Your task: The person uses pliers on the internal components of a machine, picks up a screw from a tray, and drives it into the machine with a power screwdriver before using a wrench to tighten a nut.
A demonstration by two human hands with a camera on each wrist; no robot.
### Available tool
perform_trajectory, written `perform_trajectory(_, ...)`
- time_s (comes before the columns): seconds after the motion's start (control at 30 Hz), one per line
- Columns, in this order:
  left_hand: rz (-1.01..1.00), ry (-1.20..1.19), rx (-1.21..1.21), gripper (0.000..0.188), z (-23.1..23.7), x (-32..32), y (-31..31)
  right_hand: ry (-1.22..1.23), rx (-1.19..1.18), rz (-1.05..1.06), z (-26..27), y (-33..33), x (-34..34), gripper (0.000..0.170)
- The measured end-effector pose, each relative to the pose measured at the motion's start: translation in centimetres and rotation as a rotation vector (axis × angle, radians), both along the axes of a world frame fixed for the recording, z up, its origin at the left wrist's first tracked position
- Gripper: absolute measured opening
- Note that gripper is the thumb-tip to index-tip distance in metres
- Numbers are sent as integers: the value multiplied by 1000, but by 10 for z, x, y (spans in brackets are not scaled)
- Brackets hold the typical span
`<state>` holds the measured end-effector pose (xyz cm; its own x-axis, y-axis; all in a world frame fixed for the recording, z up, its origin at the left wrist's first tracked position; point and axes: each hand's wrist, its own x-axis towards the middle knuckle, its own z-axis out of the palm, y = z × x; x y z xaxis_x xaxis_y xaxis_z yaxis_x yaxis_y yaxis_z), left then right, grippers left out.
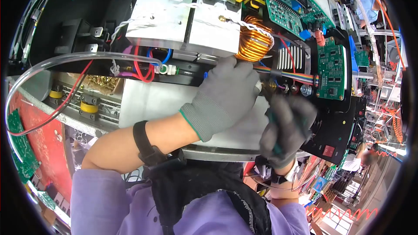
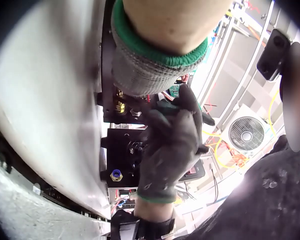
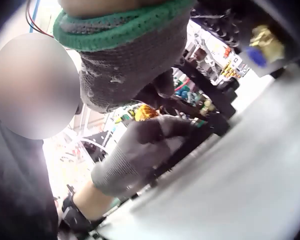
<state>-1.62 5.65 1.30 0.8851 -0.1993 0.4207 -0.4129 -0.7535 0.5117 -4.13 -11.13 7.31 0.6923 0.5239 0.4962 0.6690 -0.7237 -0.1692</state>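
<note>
Both hands wear grey gloves with green cuffs. In the head view the left hand [image 1: 226,91] lies over the front edge of a black chassis, below a copper coil [image 1: 254,39] and beside rainbow-coloured wires [image 1: 298,76]; its fingertips are largely hidden. Close to its right, the right hand [image 1: 287,126] is blurred, fingers bent, near metal fittings [image 1: 306,89]. The left wrist view shows the right hand [image 2: 170,145] with bent fingers beside the chassis. From the right wrist, the left hand [image 3: 145,150] reaches along the black frame [image 3: 182,150]. Whether either hand holds something cannot be told.
Silver heatsink blocks [image 1: 163,21] and a green board [image 1: 331,72] sit in the chassis. A clear tube [image 1: 52,61] arches at the left above yellow rollers [image 1: 89,104]. A white surface [image 1: 143,109] lies in front. A second black unit [image 2: 122,157] stands nearby.
</note>
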Motion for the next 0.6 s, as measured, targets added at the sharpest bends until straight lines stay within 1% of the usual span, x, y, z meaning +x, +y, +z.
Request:
perform_trajectory(0.07,8,3,-23,20,-4,2,-2,161,21,-53,17,12,23,44)
perform_trajectory(0.1,21,5,-47,22,-5,2,-3,174,167,-14,12,19,32,44)
perform_trajectory(0.13,18,10,-46,22,-5,0,-3,167,182,-1,12,18,32,43)
perform_trajectory(0.2,22,-59,-27,16,-4,1,-1,153,212,24,10,16,31,42)
perform_trajectory(0.23,-22,-156,133,11,-5,3,2,140,188,-2,3,4,21,42)
perform_trajectory(0.27,-12,-155,128,11,-5,4,3,128,164,-24,-2,-5,9,42)
perform_trajectory(0.3,-76,-162,184,9,-5,4,5,148,109,-18,-2,-10,-6,45)
perform_trajectory(0.33,-141,-169,242,8,-5,4,6,115,43,25,-10,-17,-16,46)
perform_trajectory(0.4,-144,-160,218,8,-3,4,7,20,-118,96,-29,-26,-30,42)
perform_trajectory(0.43,-153,-155,196,9,-3,4,7,21,-119,94,-26,-24,-27,42)
perform_trajectory(0.47,-153,-154,197,9,-3,3,6,3,-105,74,-20,-21,-20,38)
perform_trajectory(0.5,-93,-154,184,9,-3,2,5,-14,-87,55,-13,-15,-11,34)
perform_trajectory(0.53,-34,-152,173,9,-3,1,3,35,-51,9,0,-3,-2,29)
perform_trajectory(0.6,-5,-188,182,8,-6,0,2,322,297,-147,16,20,18,31)
